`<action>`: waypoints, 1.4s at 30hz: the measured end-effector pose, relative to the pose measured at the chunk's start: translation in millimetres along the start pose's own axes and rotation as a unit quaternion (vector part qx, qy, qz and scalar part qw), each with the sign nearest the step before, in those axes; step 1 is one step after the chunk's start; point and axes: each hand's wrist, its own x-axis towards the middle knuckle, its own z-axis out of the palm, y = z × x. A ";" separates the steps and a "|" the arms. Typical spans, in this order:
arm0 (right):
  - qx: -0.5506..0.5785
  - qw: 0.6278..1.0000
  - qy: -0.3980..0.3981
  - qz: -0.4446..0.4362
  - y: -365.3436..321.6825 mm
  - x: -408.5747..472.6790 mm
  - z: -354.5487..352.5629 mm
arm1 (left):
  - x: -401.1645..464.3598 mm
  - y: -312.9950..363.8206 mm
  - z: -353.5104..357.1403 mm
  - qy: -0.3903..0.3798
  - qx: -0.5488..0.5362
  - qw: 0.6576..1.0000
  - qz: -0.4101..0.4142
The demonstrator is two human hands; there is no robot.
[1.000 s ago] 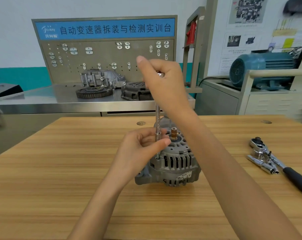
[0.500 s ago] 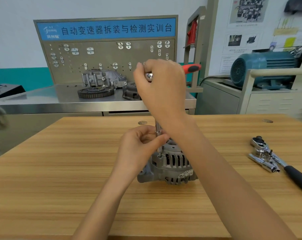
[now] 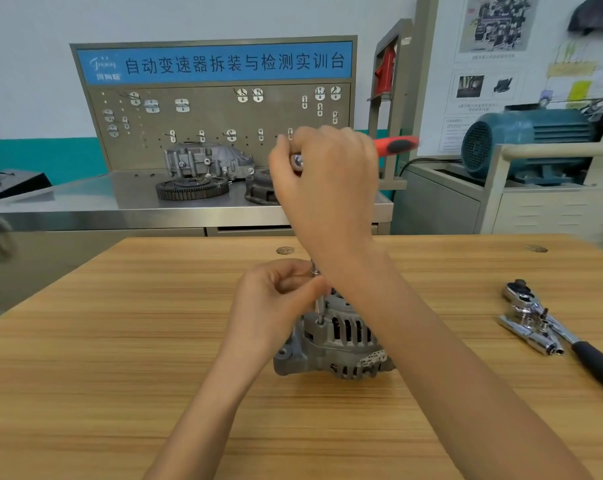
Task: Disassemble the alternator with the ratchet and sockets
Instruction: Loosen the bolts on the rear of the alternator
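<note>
The alternator [image 3: 331, 341] is stood on the wooden worktop [image 3: 120, 358], right under both hands. A ratchet [image 3: 393, 146] with a red and black handle is held up high by the right hand [image 3: 327, 181], whose fingers are curled tight round it. A long thin metal bar [image 3: 319, 306] is hung down from the ratchet to a bolt hole at the top of the alternator. The bar is pinched low down by the left hand [image 3: 276, 299], just above the alternator, so it is kept straight.

The bar could be tipped sideways if the ratchet is swung too hard. Then the socket might be slipped off the bolt, and the bolt head could be rounded. The alternator is not held down by anything, so it could be spun or knocked over by a strong pull. Spare tools [image 3: 532, 320] are laid well off beyond the right arm.
</note>
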 end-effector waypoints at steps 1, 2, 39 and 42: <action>-0.048 0.999 0.013 -0.005 -2.4 -0.9 -0.5 | 0.2 -0.9 0.4 0.002 -0.003 1.000 -0.002; -0.044 0.999 0.011 0.011 -3.7 -0.4 -0.9 | 0.5 -1.7 0.4 0.003 0.000 1.000 -0.003; -0.082 0.996 -0.021 0.025 -2.7 0.6 -5.8 | -1.3 -1.0 0.0 -0.025 0.055 0.998 0.022; 0.059 0.995 -0.055 0.054 1.0 6.1 -4.4 | -0.6 -0.2 -2.2 -0.028 0.054 0.998 0.023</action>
